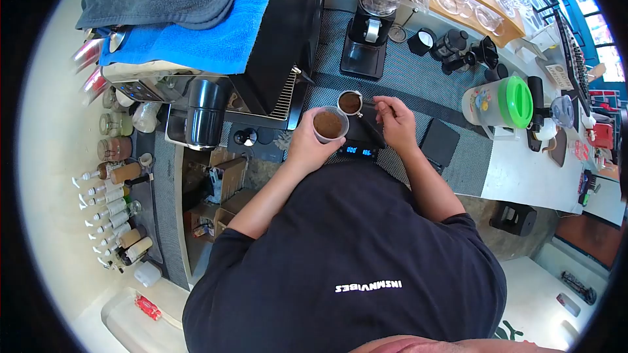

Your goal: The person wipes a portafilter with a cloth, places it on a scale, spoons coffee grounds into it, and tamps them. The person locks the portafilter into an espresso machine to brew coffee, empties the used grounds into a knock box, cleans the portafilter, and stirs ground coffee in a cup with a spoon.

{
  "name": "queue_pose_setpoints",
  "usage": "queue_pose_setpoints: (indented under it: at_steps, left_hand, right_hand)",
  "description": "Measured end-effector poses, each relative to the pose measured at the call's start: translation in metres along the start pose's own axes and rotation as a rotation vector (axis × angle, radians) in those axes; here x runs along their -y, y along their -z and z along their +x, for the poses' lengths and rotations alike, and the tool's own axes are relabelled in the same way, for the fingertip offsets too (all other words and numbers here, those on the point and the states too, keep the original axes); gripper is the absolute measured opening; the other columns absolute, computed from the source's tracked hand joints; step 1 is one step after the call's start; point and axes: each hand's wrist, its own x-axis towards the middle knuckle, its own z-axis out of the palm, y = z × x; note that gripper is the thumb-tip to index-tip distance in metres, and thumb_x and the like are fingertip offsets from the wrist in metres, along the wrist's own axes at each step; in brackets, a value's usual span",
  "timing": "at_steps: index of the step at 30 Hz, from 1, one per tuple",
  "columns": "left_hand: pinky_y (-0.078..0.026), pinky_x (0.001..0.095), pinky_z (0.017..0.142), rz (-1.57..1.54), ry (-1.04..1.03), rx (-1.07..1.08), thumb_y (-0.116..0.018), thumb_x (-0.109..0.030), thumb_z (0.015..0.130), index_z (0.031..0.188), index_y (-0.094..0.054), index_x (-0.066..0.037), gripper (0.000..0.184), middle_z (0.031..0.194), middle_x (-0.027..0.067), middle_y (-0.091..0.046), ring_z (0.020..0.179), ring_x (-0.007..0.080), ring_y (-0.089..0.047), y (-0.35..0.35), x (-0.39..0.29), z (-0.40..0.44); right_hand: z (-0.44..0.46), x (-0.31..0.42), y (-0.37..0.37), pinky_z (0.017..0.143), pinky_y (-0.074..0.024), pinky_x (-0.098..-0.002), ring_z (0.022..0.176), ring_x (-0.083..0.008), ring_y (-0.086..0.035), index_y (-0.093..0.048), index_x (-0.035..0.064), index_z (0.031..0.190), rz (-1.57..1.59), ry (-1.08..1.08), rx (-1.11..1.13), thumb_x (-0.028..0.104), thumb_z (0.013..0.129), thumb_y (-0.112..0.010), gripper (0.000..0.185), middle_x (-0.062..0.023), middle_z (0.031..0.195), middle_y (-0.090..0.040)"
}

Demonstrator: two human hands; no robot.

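My left hand (313, 142) is wrapped round a clear plastic cup (343, 132) with brown coffee grounds (327, 125) in it. Just beyond the cup sits a portafilter (360, 115), its round basket holding darker grounds (350, 102) and its black handle pointing back toward me. To the right, my right hand (396, 119) has its fingers pinched together around a thin dark piece that reaches toward the basket; its kind is too small to tell. Below the portafilter handle, a digital scale (358, 151) shows lit blue digits.
A coffee grinder (364, 46) stands behind the portafilter. On the left is an espresso machine (261, 82) with blue and grey towels (190, 33) on top. A green-lidded tub (487, 103) and a dark flat pad (440, 142) are on the right. Syrup bottles (118, 212) line the far left.
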Motion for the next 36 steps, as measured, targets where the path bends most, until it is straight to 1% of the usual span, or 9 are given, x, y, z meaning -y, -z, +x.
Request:
queue_pose_setpoints:
  at_steps: [7, 13, 19, 20, 24, 27, 30, 33, 36]
  left_hand:
    - [-0.059, 0.0466, 0.111, 0.02, 0.029, 0.0, -0.1, -0.026, 0.081, 0.15, -0.053, -0.002, 0.087, 0.139, 0.0215, -0.072, 0.131, 0.0351, -0.074, 0.002, 0.0, -0.004]
    - [-0.058, 0.0457, 0.112, 0.098, -0.004, 0.009, -0.1, -0.026, 0.081, 0.15, -0.053, -0.003, 0.086, 0.139, 0.0203, -0.071, 0.132, 0.0353, -0.072, -0.002, 0.006, -0.002]
    - [-0.058, 0.0466, 0.111, 0.162, -0.074, -0.007, -0.099, -0.025, 0.08, 0.15, -0.054, -0.004, 0.086, 0.139, 0.0211, -0.07, 0.13, 0.0381, -0.071, -0.006, 0.004, 0.004]
    - [-0.058, 0.0468, 0.11, 0.162, -0.088, -0.002, -0.099, -0.025, 0.08, 0.15, -0.054, -0.004, 0.085, 0.139, 0.0214, -0.069, 0.13, 0.0386, -0.071, -0.007, 0.003, 0.005]
    - [-0.058, 0.0469, 0.109, 0.156, -0.112, 0.012, -0.099, -0.025, 0.08, 0.15, -0.054, -0.004, 0.086, 0.139, 0.0211, -0.069, 0.13, 0.0387, -0.07, -0.008, -0.014, 0.009]
    - [-0.058, 0.0466, 0.11, 0.147, -0.144, -0.001, -0.099, -0.024, 0.08, 0.149, -0.054, -0.003, 0.086, 0.139, 0.0211, -0.069, 0.13, 0.0382, -0.07, -0.006, -0.016, 0.011]
    - [-0.058, 0.0461, 0.11, 0.133, -0.144, -0.024, -0.1, -0.024, 0.08, 0.149, -0.054, -0.002, 0.086, 0.139, 0.0211, -0.069, 0.13, 0.0373, -0.071, -0.004, -0.013, 0.008]
    - [-0.058, 0.0459, 0.11, 0.126, -0.126, -0.028, -0.1, -0.024, 0.08, 0.149, -0.054, -0.002, 0.086, 0.139, 0.0211, -0.069, 0.13, 0.0363, -0.072, -0.005, -0.01, 0.009]
    - [-0.059, 0.0458, 0.11, 0.109, -0.082, -0.014, -0.1, -0.024, 0.08, 0.149, -0.054, -0.002, 0.086, 0.138, 0.021, -0.071, 0.13, 0.0356, -0.073, -0.004, -0.012, 0.009]
  right_hand:
    - [0.005, -0.012, -0.005, 0.055, -0.0498, -0.0263, 0.064, -0.0085, -0.061, -0.074, -0.0033, 0.127, 0.43, -0.467, -0.064, 0.016, 0.116, -0.065, 0.024, -0.0037, 0.088, -0.07]
    - [0.005, 0.004, -0.007, 0.054, -0.0485, -0.0257, 0.062, -0.0079, -0.06, -0.075, -0.0023, 0.125, 0.324, -0.468, -0.065, 0.016, 0.115, -0.065, 0.023, -0.0018, 0.086, -0.07]
    - [-0.01, 0.065, 0.003, 0.063, -0.0542, -0.0291, 0.07, -0.0129, -0.07, -0.078, 0.0002, 0.117, -0.018, -0.126, 0.112, 0.013, 0.111, -0.069, 0.017, -0.0066, 0.092, -0.076]
    - [-0.009, 0.082, 0.002, 0.073, -0.0608, -0.0367, 0.082, -0.0234, -0.078, -0.079, 0.0, 0.114, -0.203, 0.119, 0.165, 0.009, 0.107, -0.07, 0.015, -0.0139, 0.096, -0.08]
    - [-0.013, 0.075, -0.009, 0.083, -0.0629, -0.0433, 0.093, -0.0335, -0.082, -0.079, -0.0011, 0.116, -0.284, 0.32, 0.387, 0.005, 0.104, -0.068, 0.018, -0.0192, 0.098, -0.081]
    - [-0.019, 0.067, -0.012, 0.069, -0.0575, -0.0343, 0.074, -0.0142, -0.07, -0.078, -0.0019, 0.117, -0.181, 0.133, 0.282, 0.007, 0.107, -0.07, 0.016, -0.0076, 0.086, -0.076]
    - [-0.017, 0.07, -0.006, 0.063, -0.0552, -0.0313, 0.067, -0.0126, -0.069, -0.08, 0.0, 0.119, -0.052, -0.265, 0.304, 0.011, 0.109, -0.069, 0.019, -0.0042, 0.083, -0.075]
    - [-0.018, 0.063, -0.006, 0.055, -0.047, -0.0254, 0.062, -0.004, -0.059, -0.08, 0.0001, 0.119, 0.095, -0.303, 0.286, 0.015, 0.112, -0.068, 0.02, 0.0013, 0.082, -0.071]
    - [-0.014, 0.063, -0.004, 0.054, -0.0458, -0.0246, 0.061, -0.0051, -0.06, -0.079, -0.0017, 0.118, 0.178, -0.311, 0.248, 0.015, 0.113, -0.067, 0.021, 0.0, 0.082, -0.071]
